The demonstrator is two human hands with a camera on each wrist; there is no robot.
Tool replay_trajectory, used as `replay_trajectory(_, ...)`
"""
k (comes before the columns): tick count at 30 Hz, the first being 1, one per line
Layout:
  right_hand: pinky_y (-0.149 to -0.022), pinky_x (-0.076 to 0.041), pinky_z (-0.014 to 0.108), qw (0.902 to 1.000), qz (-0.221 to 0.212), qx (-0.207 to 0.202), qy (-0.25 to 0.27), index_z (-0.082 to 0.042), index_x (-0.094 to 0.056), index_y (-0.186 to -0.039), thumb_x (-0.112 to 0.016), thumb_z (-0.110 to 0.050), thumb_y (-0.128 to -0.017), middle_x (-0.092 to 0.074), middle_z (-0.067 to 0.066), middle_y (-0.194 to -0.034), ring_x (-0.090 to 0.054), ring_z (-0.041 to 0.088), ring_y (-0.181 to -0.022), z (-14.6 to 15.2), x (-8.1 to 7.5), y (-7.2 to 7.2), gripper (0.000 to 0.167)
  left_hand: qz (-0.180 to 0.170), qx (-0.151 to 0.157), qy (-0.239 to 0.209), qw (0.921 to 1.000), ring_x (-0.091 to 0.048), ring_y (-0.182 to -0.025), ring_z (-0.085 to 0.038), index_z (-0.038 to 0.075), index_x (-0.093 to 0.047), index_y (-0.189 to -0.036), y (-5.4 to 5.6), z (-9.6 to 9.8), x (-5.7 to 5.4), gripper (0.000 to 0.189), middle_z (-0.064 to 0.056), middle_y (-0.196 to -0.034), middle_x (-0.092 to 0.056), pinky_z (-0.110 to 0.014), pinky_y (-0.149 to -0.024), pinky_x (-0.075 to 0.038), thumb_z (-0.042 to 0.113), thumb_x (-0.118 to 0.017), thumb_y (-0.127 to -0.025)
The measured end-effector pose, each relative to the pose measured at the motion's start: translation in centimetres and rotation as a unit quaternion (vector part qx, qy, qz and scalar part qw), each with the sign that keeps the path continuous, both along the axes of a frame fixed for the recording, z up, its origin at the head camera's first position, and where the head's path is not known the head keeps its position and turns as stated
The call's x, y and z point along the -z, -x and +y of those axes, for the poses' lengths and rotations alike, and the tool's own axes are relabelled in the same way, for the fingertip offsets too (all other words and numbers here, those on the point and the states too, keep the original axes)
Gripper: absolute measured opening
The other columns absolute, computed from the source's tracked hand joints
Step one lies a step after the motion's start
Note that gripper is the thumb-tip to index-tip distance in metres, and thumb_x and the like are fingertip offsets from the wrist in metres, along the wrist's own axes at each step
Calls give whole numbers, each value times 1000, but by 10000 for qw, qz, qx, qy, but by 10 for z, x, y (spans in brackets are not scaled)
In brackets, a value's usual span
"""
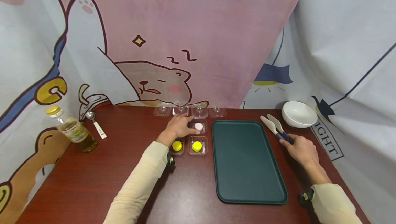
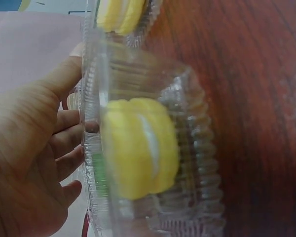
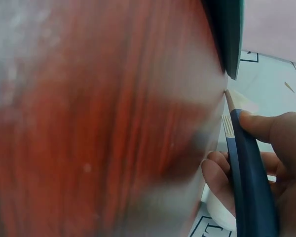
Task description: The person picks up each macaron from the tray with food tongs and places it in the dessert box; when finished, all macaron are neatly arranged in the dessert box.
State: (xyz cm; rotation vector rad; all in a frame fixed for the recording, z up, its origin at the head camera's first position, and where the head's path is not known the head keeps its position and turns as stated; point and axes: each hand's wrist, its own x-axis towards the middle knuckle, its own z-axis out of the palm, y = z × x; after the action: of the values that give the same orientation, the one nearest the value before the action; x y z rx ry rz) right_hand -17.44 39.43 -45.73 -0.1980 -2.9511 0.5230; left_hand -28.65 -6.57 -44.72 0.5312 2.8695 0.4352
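My left hand [image 1: 177, 127] is over a group of clear plastic boxes, thumb and fingers spread around the box with a pale pink macaron [image 1: 198, 126]. Nearer me, two boxes hold yellow macarons [image 1: 197, 146]. In the left wrist view a yellow macaron [image 2: 140, 148] in its box stands before the loosely bent fingers [image 2: 69, 140]; contact with plastic is unclear. My right hand [image 1: 303, 152] is at two pale-bladed knives with blue handles, right of the tray. Thumb and fingers pinch a knife [image 3: 249, 168] by its handle; whether both are held is unclear.
A dark green tray [image 1: 247, 162] lies between my hands. Behind the boxes are several clear plastic lids [image 1: 217, 111]. A white bowl [image 1: 299, 114] stands at the back right. An oil bottle [image 1: 75, 133] and a small scoop [image 1: 96, 124] are at the left.
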Motion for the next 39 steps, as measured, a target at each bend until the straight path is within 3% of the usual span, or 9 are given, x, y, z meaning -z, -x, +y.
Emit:
replay_trajectory(11,-58,-48,51,9984,-565,24,-78,4,-63,-125,-72,-41,-92,-70,28,-99,-64,38,-73,-4,-7,5,57,63,13,108,9999,-37,-151,-31,20,-45,-155,2,0,-2,85,-12,-158,-46,-50,-128,-19,64,-70,-86)
replay_trajectory(20,-55,-46,44,9946,-1034,28,-62,6,-64,-119,-73,-42,-91,-70,23,-90,-60,32,-70,-5,-12,9,57,155,76,190,9997,-39,-150,-31,19,-45,-154,2,1,-5,86,-13,-157,-46,-50,-128,-19,65,-70,-85)
replay_trajectory(39,-53,-44,39,9940,-1083,66,-155,6,-68,-112,-76,-41,-87,-69,19,-83,-57,28,-66,-7,-10,10,54,97,26,134,9999,-38,-150,-31,20,-45,-155,0,2,-3,85,-13,-159,-45,-50,-128,-20,64,-70,-86)
